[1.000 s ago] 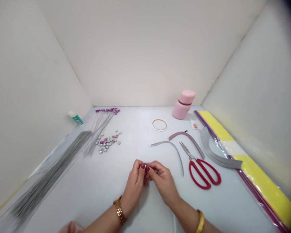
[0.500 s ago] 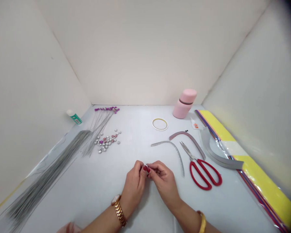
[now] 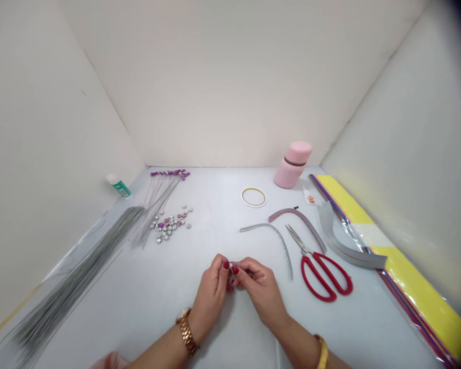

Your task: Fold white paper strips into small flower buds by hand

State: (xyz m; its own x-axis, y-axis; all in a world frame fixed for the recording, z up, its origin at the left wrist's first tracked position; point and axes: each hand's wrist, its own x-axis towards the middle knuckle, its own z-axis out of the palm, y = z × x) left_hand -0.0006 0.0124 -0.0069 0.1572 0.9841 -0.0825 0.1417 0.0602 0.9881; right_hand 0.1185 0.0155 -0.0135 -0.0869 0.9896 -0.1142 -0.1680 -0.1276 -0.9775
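Near the front middle of the table, my left hand (image 3: 214, 281) and my right hand (image 3: 259, 287) meet, thumbs and fingertips pinched together. Between them is a small silvery paper strip (image 3: 231, 270), mostly hidden by the fingers. To the left of the hands lies a loose cluster of small folded stars (image 3: 170, 225), mostly silver, with a few pink and one purple. To the right, a thin curved bundle of silver paper strips (image 3: 273, 233) lies flat, with a wider pinkish-grey bundle (image 3: 301, 218) beyond it. Red-handled scissors (image 3: 318, 264) lie partly open beside them.
Grey wire stems (image 3: 80, 271) spread along the left, and purple-tipped stems (image 3: 170, 174) lie behind. A glue stick (image 3: 119, 186) is at the left wall. At the back are a tape roll (image 3: 253, 205), pink flask (image 3: 292, 166) and small glue bottle (image 3: 309, 197). Coloured paper packs (image 3: 403, 271) line the right.
My fingertips have shifted slightly apart and re-gripped, and more of the silvery strip shows below my thumbs. Everything on the table stays where it was.
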